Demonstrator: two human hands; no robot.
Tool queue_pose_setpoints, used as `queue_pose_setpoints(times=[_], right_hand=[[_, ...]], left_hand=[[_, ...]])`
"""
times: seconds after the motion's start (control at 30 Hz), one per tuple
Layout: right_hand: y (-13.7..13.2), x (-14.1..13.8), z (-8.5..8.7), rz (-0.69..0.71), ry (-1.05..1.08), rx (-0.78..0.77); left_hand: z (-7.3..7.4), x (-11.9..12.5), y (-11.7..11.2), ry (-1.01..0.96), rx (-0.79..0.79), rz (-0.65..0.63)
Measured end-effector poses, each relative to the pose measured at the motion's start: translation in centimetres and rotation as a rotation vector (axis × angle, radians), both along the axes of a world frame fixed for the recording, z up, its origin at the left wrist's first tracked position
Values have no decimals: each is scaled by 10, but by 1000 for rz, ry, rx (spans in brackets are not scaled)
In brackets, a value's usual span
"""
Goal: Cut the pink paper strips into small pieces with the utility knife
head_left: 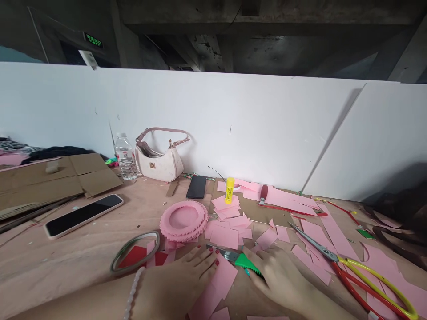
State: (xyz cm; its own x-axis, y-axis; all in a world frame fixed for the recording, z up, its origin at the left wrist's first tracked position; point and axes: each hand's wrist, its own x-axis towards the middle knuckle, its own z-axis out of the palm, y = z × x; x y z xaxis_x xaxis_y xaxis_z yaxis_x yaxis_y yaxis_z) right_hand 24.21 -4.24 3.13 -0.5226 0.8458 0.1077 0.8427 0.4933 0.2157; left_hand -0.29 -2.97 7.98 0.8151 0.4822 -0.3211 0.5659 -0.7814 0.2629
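My left hand (176,284) lies with spread fingers and red nails on a strip of pink paper (213,286), and a beaded bracelet (133,293) circles its wrist. My right hand (276,278) grips a green-handled metal-bladed cutter (235,258), whose blade points toward my left fingertips. Loose pink paper pieces (227,233) lie just ahead of both hands. Beyond them sits a stack of scalloped pink paper rings (183,221). Red-and-yellow-handled scissors (363,278) lie to the right of my right hand.
A yellow glue stick (229,190), a red-handled knife (263,194), a tape ring (135,251) and red paper (133,258) lie on the wooden table (66,262). Two phones (83,215), cardboard (50,182), a bottle (126,156), a handbag (160,158) and a white board (213,120) stand beyond.
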Motion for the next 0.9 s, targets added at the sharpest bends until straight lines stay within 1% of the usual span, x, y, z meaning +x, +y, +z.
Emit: queue_pose_setpoints(times=[0.13,0.27,0.4,0.5,0.6,0.7,0.77,0.9], right_hand=[[0,-2,0,10,-1,3],[1,-5,-2,-4,5,38],[1,-5,-2,-10,37,12],[1,-3,-1,-6,85,-5],[1,1,-1,-6,138,-5],[4,5,-4,-57,207,-1],[6,7,-6,-79,258,3],[8,10,-7,-61,329,16]], left_hand=[[17,9,-6,20,-49,82],[29,15,-12,115,-55,89],[34,15,-15,120,-54,164],[33,13,-15,78,-45,144],[28,9,-12,14,6,118],[17,3,-9,11,85,96],[6,1,-5,-12,138,74],[-20,-1,12,-174,292,30]])
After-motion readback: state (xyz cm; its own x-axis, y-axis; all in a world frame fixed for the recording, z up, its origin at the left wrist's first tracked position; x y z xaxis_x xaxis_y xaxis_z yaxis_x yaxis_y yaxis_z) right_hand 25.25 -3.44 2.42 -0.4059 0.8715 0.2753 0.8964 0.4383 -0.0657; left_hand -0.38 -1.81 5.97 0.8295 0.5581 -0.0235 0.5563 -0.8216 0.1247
